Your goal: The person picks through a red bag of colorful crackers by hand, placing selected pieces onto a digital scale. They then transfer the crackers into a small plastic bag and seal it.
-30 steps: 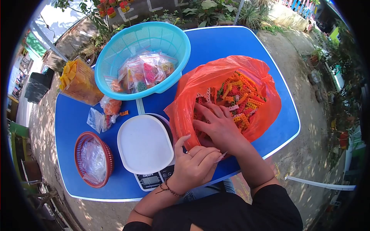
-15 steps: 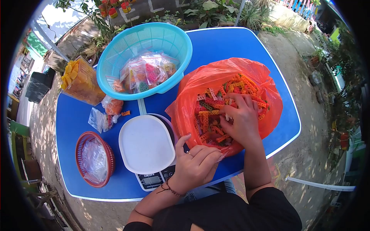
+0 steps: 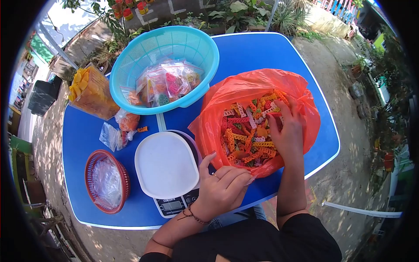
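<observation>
A large red plastic bag (image 3: 257,78) stands wide open on the blue table, filled with colourful ladder-shaped snack pieces (image 3: 248,142) in orange, red, yellow, green and pale pink. My right hand (image 3: 289,131) is inside it at the right, thumb and fingers apart and curved over the pieces; its fingertips are partly hidden among them. My left hand (image 3: 224,185) pinches the bag's near rim, with the index finger raised. Just left of that hand, a white tray (image 3: 166,163) rests on a kitchen scale (image 3: 172,205).
A turquoise basket (image 3: 120,94) at the back holds several filled zip bags (image 3: 168,83). A red basket (image 3: 124,183) at front left contains clear plastic bags (image 3: 107,183). Yellow chips in a clear bag (image 3: 94,94) and small plastic packets (image 3: 114,136) lie along the left side.
My right hand has moved from the middle of the snack pieces to the far right of the bag, and its fingers have spread. My left hand stays on the rim.
</observation>
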A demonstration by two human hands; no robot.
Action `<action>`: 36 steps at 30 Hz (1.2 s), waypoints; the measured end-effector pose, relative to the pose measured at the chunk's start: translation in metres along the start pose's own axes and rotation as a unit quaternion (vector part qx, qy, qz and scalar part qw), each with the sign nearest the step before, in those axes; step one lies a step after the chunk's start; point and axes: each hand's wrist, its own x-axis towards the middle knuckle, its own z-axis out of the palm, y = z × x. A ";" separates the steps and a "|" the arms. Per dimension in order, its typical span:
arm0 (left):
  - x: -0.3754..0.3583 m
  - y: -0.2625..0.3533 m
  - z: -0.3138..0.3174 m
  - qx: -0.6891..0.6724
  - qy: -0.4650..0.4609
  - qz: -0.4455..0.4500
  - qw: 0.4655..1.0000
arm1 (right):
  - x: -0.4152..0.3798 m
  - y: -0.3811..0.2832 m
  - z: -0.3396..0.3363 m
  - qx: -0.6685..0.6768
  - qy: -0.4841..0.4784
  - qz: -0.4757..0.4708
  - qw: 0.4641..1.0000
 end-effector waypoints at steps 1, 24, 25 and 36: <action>0.000 0.000 0.000 0.000 0.000 -0.001 1.000 | -0.001 -0.006 0.002 -0.032 -0.018 -0.003 0.999; 0.000 0.004 -0.006 -0.020 0.010 0.028 0.999 | -0.004 0.013 -0.014 0.023 -0.028 0.008 0.999; -0.001 0.005 -0.006 -0.020 0.013 0.028 0.999 | -0.002 0.030 -0.008 -0.002 -0.029 0.011 1.000; -0.001 0.000 -0.005 -0.010 0.019 0.026 0.999 | -0.010 -0.006 -0.012 -0.026 -0.005 -0.078 0.997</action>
